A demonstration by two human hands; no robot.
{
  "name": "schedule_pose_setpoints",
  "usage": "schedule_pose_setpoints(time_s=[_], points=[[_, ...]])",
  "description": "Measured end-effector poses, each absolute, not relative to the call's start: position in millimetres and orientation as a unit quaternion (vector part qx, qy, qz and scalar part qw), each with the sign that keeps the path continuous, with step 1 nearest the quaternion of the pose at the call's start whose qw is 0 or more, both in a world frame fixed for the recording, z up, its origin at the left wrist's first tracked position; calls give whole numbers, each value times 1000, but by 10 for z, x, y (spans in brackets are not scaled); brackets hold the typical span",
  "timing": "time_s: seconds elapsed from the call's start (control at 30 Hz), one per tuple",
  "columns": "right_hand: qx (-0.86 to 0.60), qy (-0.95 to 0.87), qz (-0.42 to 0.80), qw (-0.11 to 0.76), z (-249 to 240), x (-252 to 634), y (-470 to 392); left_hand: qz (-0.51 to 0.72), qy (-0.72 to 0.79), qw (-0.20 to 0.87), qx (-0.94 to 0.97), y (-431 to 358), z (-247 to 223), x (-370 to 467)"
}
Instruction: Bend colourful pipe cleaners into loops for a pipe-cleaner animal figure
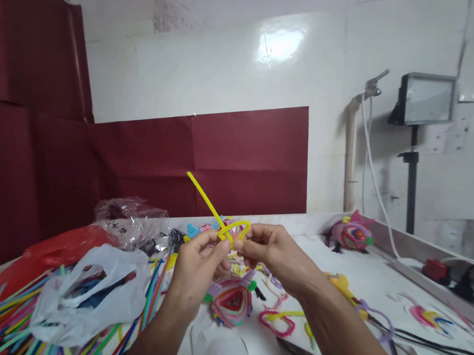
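Note:
A yellow pipe cleaner [206,199] is bent into a loop at its right end, and its straight end sticks up to the left. My left hand [202,259] pinches it near the crossing at the bottom of the loop. The thumb and fingers of my right hand [268,246] close on the right side of the loop. Just below my hands lies a round, multicoloured pipe-cleaner piece [232,302] with a red centre. To its right is a pink loop [277,323] with a yellow strand across it.
Many coloured pipe cleaners [9,315] lie at the left under a white plastic bag [93,293], beside a red bag [69,243]. A yellow tool [343,289] with a black cable, another colourful piece [352,232] and a power strip [412,269] are at the right.

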State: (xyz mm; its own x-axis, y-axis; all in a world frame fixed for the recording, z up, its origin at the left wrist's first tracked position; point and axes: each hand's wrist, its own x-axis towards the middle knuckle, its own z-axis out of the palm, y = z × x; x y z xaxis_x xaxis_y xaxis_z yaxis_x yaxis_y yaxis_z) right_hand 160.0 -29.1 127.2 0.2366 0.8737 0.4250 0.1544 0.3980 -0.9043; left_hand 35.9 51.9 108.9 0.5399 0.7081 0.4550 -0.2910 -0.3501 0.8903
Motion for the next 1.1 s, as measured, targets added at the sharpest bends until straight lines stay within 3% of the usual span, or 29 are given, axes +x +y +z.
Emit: schedule_pose_setpoints(time_s=[0.47,1.1], points=[[-518,-550,292,586,1288,1608,-340,407,81,697,585,547,1133,340],[-492,-533,276,630,1249,1537,-252,453,94,710,532,522,1081,409]])
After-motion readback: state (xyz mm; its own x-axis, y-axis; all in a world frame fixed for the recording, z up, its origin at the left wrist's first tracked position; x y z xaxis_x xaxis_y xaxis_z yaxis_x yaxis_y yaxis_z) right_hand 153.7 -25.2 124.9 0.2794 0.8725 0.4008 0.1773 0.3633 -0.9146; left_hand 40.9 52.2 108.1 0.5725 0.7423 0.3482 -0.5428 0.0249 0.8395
